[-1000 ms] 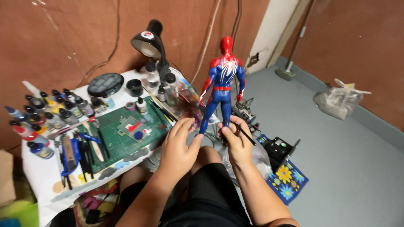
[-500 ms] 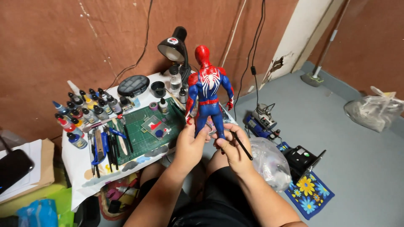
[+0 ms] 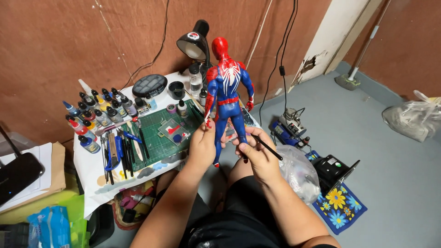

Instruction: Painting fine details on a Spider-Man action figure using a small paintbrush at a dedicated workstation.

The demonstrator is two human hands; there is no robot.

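A red and blue superhero figure (image 3: 227, 87) stands upright in front of me, its back toward the camera. My left hand (image 3: 202, 146) grips its left leg. My right hand (image 3: 255, 149) touches the figure's right leg and holds a thin black paintbrush (image 3: 268, 148) that points down to the right. Both hands are over my lap, just off the low table's right end.
A low white table (image 3: 94, 172) carries several small paint bottles (image 3: 94, 115), a green cutting mat (image 3: 158, 135), tools, a black palette (image 3: 149, 85) and a black desk lamp (image 3: 195, 43). A small compressor (image 3: 289, 128), a plastic bag (image 3: 298, 172) and a flowered cloth (image 3: 340, 206) lie on the grey floor.
The view has shifted and the figure now sits a little higher and more upright. My hands have stayed on its legs, with the brush still in my right hand.
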